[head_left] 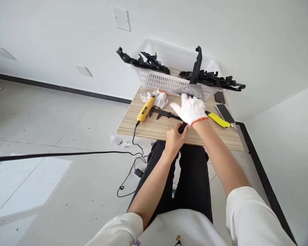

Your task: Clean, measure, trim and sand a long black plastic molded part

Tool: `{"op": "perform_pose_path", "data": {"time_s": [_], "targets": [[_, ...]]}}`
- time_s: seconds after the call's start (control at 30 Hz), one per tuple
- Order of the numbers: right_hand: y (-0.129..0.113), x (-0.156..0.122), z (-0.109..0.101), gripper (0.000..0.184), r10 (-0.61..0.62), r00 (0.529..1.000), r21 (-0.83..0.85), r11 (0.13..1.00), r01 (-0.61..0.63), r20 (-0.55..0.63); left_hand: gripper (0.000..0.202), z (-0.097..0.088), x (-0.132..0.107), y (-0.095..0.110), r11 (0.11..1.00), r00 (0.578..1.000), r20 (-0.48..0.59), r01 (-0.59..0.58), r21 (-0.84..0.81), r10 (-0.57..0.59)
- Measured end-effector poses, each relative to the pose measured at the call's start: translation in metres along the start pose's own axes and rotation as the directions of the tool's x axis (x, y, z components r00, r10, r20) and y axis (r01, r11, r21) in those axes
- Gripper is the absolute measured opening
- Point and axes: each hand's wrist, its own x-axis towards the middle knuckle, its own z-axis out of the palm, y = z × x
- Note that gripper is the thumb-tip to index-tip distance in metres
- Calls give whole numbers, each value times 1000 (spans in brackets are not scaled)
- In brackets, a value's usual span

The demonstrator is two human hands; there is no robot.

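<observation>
On the left of the striped wooden surface (154,128) lies a yellow corded power tool (145,110), with a crumpled pair of white knit gloves (159,98) just beside it and a black vernier caliper (165,113) to their right. The bare left hand (174,138) is closed around the lower end of a long black plastic strip (198,65), which rises toward the white plastic basket (166,82) of black parts. The right hand (191,110), in a white glove with an orange cuff, lies over the strip with fingers spread, its fingertips at a grey cloth (190,90). Further right lie a yellow utility knife (218,120) and a smartphone (225,113).
</observation>
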Motion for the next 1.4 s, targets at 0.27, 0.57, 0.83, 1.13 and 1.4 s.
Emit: {"op": "perform_pose_path", "data": {"time_s": [0.27,0.57,0.83,1.13,1.4], "targets": [[4,2,-1,76,-28,998,10,1000,28,54,26,-2,1,2,999,999,-29,25,-33,-26],[-6,4,9,75,-79,996,-22,997,78,-35,18,-3,1,-1,998,998,-53,28,-49,-30],[-14,7,15,79,-56,991,14,998,58,-119,13,-5,3,-1,998,996,-62,57,-27,-59],[-16,14,14,65,-71,990,90,992,83,-125,16,-6,1,-3,997,995,-76,67,-41,-70],[-1,17,3,70,40,996,212,977,-23,-75,24,-7,2,-1,996,995,-62,83,-21,-84]]}}
